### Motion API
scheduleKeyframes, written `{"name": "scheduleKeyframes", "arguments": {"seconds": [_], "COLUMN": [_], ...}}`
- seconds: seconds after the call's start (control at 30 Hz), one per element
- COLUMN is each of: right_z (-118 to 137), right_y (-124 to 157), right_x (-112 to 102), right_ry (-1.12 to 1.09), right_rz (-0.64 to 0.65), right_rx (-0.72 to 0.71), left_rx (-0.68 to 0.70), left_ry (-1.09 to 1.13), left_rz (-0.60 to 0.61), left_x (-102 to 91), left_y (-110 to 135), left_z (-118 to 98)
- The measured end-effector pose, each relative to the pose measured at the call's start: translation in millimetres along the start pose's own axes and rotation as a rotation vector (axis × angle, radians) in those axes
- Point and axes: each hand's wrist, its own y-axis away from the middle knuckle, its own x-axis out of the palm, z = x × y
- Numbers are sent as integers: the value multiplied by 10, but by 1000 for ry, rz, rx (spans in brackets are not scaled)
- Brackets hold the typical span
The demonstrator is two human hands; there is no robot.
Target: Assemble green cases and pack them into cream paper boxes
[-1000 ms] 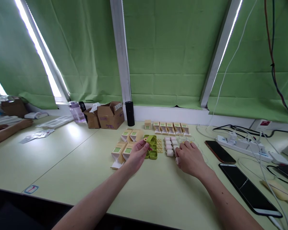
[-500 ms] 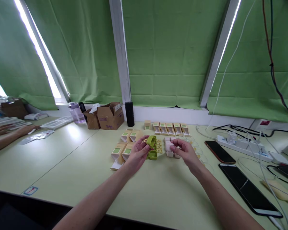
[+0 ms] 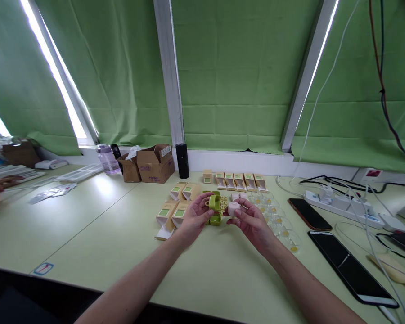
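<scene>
My left hand grips a small olive-green case with a yellowish ring on its side, held above the table. Opposite it, my right hand pinches a pale pink rounded block between thumb and fingers, close to the case but apart from it. Below the left hand lies another green case part, partly covered. Small yellow pieces sit in rows between the hands. More pink blocks stand behind my right hand, mostly hidden by it.
Open cardboard boxes with green labels stand left of my hands, others behind. Clear plastic pieces with yellow dots lie right. Beyond are two phones and a power strip. Another person's hand is far left.
My right hand has lifted a pink block from the group and brought it left toward the green case. The case has turned slightly in my left hand. The other person's arm has drawn back.
</scene>
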Motion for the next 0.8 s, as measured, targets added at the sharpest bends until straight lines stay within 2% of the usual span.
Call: {"name": "scheduleKeyframes", "arguments": {"seconds": [0.4,0.53,0.7,0.8], "right_z": [-80,-121,-106,-85], "right_y": [-35,-70,-101,-98], "right_x": [1,-26,-27,-26], "right_ry": [-34,13,55,43], "right_rz": [1,-35,-125,-108], "right_rx": [-36,-37,29,69], "left_rx": [5,25,61,59], "left_ry": [-24,-61,-126,-178], "left_rz": [21,23,12,16], "left_x": [-22,-34,-43,-48], "left_y": [3,-8,-23,-34], "left_z": [45,72,92,100]}}
